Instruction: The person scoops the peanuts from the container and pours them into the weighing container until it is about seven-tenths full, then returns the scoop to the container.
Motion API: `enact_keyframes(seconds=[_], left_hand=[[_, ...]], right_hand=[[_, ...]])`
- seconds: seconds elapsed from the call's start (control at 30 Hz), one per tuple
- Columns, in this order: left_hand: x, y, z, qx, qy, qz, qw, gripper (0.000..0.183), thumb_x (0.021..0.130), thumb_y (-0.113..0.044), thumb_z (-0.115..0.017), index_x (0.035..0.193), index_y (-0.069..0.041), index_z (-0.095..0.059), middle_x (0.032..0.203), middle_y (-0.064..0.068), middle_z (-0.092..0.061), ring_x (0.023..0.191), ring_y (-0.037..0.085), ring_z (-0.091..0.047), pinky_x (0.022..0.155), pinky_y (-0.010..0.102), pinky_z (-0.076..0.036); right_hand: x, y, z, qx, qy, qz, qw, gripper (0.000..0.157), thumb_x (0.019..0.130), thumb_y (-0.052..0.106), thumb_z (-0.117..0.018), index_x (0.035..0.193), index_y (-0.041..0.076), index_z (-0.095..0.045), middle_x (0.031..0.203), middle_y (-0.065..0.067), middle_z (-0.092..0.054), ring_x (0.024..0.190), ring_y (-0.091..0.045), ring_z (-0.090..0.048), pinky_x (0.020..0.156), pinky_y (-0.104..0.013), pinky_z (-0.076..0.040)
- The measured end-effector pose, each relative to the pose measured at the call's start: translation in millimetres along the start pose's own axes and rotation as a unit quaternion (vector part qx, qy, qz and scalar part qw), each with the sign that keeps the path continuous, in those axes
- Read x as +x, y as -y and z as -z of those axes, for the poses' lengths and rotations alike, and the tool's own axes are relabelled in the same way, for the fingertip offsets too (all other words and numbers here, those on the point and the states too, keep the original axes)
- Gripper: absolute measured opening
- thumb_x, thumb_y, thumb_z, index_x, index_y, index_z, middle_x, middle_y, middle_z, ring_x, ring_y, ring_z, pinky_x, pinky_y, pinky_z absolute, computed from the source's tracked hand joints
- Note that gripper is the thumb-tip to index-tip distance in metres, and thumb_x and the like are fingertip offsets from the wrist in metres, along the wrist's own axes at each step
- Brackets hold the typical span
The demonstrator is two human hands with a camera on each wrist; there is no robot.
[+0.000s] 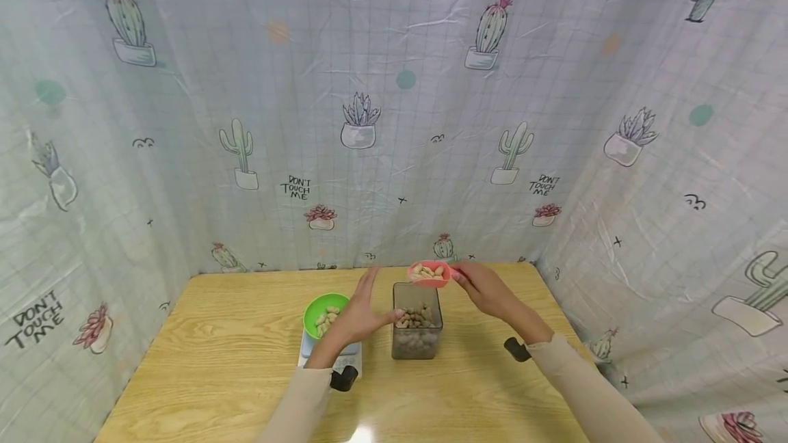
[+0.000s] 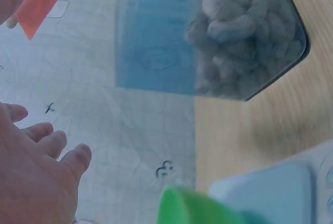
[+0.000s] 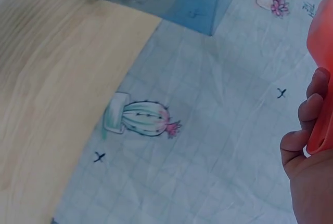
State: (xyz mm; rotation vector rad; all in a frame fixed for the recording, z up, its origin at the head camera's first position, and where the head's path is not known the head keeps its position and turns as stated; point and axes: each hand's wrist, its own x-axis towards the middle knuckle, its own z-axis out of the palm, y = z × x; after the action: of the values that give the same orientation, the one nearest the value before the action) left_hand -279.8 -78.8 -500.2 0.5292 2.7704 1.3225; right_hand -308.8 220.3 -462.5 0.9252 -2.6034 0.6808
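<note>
My right hand grips the handle of a red scoop filled with peanuts in their shells. The scoop is held over the far rim of a clear grey container, which has more peanuts in its lower part. In the right wrist view, curled fingers wrap the scoop's handle. My left hand hovers with fingers extended and thumb apart, between the container and a green bowl, holding nothing. Several peanuts lie in the bowl, which sits on a kitchen scale.
A wood-grain table carries everything. Behind it and at both sides hangs a pale curtain printed with cacti. The scale stands left of the container, partly behind my left forearm.
</note>
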Motion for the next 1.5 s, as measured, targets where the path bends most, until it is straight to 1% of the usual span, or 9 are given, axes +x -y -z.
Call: enact_keyframes(seconds=[0.17,0.33,0.5,0.63,0.8,1.03,1.17,1.3,1.5], left_hand=[[-5.8,4.7,14.2,-0.015,-0.013,-0.005,0.9998,0.1,0.074,-0.064,-0.065,0.145,-0.046,0.003,0.159,0.0,-0.005,0.144,0.034,-0.018,0.104,0.061,-0.031],[-14.2,9.1,31.0,-0.005,-0.018,-0.002,0.9998,0.098,0.077,-0.061,-0.065,0.145,-0.046,0.004,0.159,-0.004,-0.001,0.145,0.032,-0.015,0.105,0.061,-0.03],[-25.3,17.0,46.1,0.019,-0.033,-0.005,0.9993,0.098,0.077,-0.059,-0.065,0.148,-0.041,0.0,0.159,-0.002,-0.003,0.143,0.034,-0.019,0.103,0.062,-0.032],[-35.3,29.4,54.6,0.039,-0.045,0.0,0.9982,0.098,0.077,-0.059,-0.065,0.148,-0.04,0.0,0.159,-0.001,-0.004,0.141,0.037,-0.024,0.101,0.063,-0.033],[-46.4,46.1,62.2,0.043,-0.053,0.009,0.9976,0.102,0.075,-0.056,-0.069,0.149,-0.038,-0.001,0.159,0.001,-0.004,0.139,0.04,-0.028,0.099,0.064,-0.034],[-56.4,70.5,63.4,0.04,-0.046,0.027,0.9978,0.106,0.075,-0.05,-0.072,0.15,-0.033,0.0,0.159,0.005,-0.004,0.141,0.041,-0.022,0.1,0.065,-0.033],[-59.8,84.5,61.0,0.042,-0.04,0.038,0.9976,0.107,0.073,-0.052,-0.073,0.151,-0.03,-0.002,0.159,0.008,-0.005,0.139,0.043,-0.024,0.1,0.065,-0.033],[-60.8,97.4,56.1,0.048,-0.033,0.054,0.9968,0.11,0.072,-0.053,-0.073,0.152,-0.022,-0.004,0.158,0.013,-0.007,0.137,0.047,-0.026,0.1,0.065,-0.033],[-60.4,112.4,46.8,0.042,-0.011,0.088,0.9952,0.111,0.073,-0.055,-0.072,0.152,-0.02,-0.002,0.158,0.015,-0.005,0.137,0.047,-0.023,0.102,0.064,-0.031]], right_hand=[[9,12,0.7,0.014,0.002,-0.002,1.0,0.017,0.098,0.018,-0.048,0.108,0.017,-0.061,0.084,0.004,-0.058,0.071,-0.007,-0.044,0.064,-0.023,-0.038],[20,24,-6.0,0.017,-0.015,0.025,0.999,0.02,0.098,0.02,-0.047,0.111,0.015,-0.062,0.088,0.006,-0.06,0.076,-0.007,-0.051,0.067,-0.026,-0.043],[30,37,-14.9,0.016,-0.012,0.032,0.999,0.025,0.099,0.024,-0.045,0.115,0.015,-0.062,0.1,0.002,-0.065,0.087,-0.011,-0.058,0.073,-0.031,-0.048],[36,46,-22.7,0.017,-0.005,0.033,0.999,0.026,0.099,0.026,-0.045,0.116,0.015,-0.062,0.099,0.003,-0.065,0.085,-0.009,-0.057,0.071,-0.029,-0.046],[42,54,-33.9,0.011,0.001,0.04,0.999,0.026,0.098,0.027,-0.046,0.115,0.015,-0.061,0.102,0.002,-0.065,0.092,-0.012,-0.058,0.076,-0.031,-0.048],[53,65,-53.4,0.013,0.022,0.049,0.998,0.023,0.097,0.025,-0.048,0.113,0.015,-0.061,0.101,0.001,-0.066,0.094,-0.014,-0.06,0.081,-0.033,-0.048],[58,71,-66.4,0.004,0.042,0.041,0.998,0.022,0.098,0.026,-0.046,0.11,0.016,-0.061,0.1,0.001,-0.066,0.093,-0.014,-0.06,0.081,-0.033,-0.048],[61,77,-79.2,-0.007,0.067,0.021,0.998,0.025,0.099,0.027,-0.043,0.112,0.015,-0.061,0.106,0.0,-0.066,0.1,-0.015,-0.061,0.086,-0.033,-0.049],[63,80,-99.2,-0.016,0.107,0.002,0.994,0.027,0.099,0.031,-0.042,0.116,0.018,-0.06,0.11,0.003,-0.064,0.101,-0.012,-0.06,0.085,-0.03,-0.05]])
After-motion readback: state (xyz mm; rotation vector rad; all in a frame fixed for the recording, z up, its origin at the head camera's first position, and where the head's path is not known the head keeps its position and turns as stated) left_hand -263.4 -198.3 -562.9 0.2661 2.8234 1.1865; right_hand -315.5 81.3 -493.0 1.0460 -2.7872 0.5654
